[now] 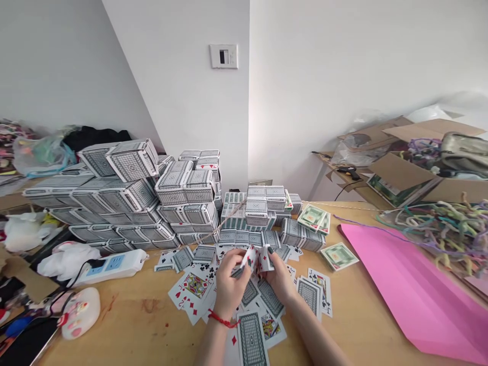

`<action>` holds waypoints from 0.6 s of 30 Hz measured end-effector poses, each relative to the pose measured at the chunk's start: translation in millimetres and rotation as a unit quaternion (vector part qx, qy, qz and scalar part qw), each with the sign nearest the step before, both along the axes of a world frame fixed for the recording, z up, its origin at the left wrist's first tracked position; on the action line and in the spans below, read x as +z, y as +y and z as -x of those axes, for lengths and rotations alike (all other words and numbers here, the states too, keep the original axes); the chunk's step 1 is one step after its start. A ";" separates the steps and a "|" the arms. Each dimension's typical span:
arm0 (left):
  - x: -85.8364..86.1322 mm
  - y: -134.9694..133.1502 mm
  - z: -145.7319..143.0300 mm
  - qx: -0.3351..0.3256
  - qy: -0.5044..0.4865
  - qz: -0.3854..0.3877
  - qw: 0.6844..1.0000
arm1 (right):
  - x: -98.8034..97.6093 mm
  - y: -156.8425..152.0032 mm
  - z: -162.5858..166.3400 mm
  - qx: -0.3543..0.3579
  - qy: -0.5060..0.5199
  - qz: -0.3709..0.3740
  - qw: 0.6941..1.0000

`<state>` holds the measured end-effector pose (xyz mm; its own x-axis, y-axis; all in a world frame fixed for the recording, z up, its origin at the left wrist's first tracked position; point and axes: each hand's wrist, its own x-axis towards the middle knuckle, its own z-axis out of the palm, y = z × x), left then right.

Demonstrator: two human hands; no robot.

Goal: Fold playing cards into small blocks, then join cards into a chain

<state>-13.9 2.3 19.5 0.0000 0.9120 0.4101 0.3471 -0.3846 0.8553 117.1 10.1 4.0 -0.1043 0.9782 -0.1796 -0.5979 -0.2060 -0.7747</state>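
Observation:
Both hands work close together above a spread of loose playing cards [249, 335]. My left hand [232, 279], with a red cord on its wrist, pinches a bent playing card [248, 256] showing red pips. In my right hand [280, 277] is another playing card [265, 259], also bent, with a red diamond facing me. Whether the two cards are joined is hidden by the fingers. Under and around the hands lie cards face up and face down, among them a jack [196, 284] on the left. Behind them rise blocks built from folded cards [186, 183].
Green card packs [338, 255] lie right of the blocks. A pink sheet [412, 290] covers the table's right side, near a heap of fuzzy coloured stems [446, 229]. At left are a power strip [110, 267] and a white rounded object [81, 312]. An open carton [430, 168] stands behind.

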 end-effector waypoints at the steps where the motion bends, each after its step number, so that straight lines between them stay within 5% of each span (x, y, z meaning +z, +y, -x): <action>1: 3.2 -2.2 -3.2 -0.021 0.022 -0.007 1.000 | 0.4 0.1 -0.3 -0.005 -0.022 -0.007 1.000; 9: 9.8 -10.0 -15.8 -0.117 0.108 -0.017 0.987 | 0.5 1.2 -6.2 -0.065 -0.194 -0.021 0.979; 18: 0.9 -6.4 -10.4 -0.027 0.108 0.029 0.993 | 7.6 2.0 -7.3 -0.041 -0.120 -0.036 0.991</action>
<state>-3.4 -4.2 20.4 0.1317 0.9306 0.3416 0.5049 -0.3595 0.7848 124.4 12.1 11.6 0.0134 0.9928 -0.1188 -0.4077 -0.1031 -0.9073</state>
